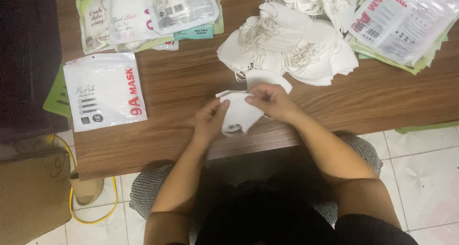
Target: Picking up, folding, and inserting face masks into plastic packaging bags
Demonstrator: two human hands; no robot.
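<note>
Both hands work a folded white face mask point(239, 113) just above the near edge of the wooden worktop point(181, 82), about the middle of the scene. The left hand point(209, 120) is closed on the mask's left side, thumb on top and fingers curled under. The right hand point(270, 100) pinches the mask's upper right corner between thumb and fingertips. A second single mask point(275, 77) lies flat on the worktop just beyond the right hand, touching or nearly touching it.

The likeliest slip, as I judge it, comes from where the mask is held: it hangs right over the near edge, so a loosened pinch on either side could let it drop to the lap or the tiled floor point(420, 163). The elastic loops are thin and hard to make out here; they could snag on a finger or twist as the mask is folded.

Further off, a loose heap of white masks point(291, 49) sits just beyond the right hand, its ear loops tangled together, so a hand drawn back through it could drag several along. A flat white pouch point(105, 89) lies well to the left, near the worktop's left edge, where a brush of the forearm might push it off. More pouches are stacked at the far left point(143, 15) and far right point(406, 20).
</note>
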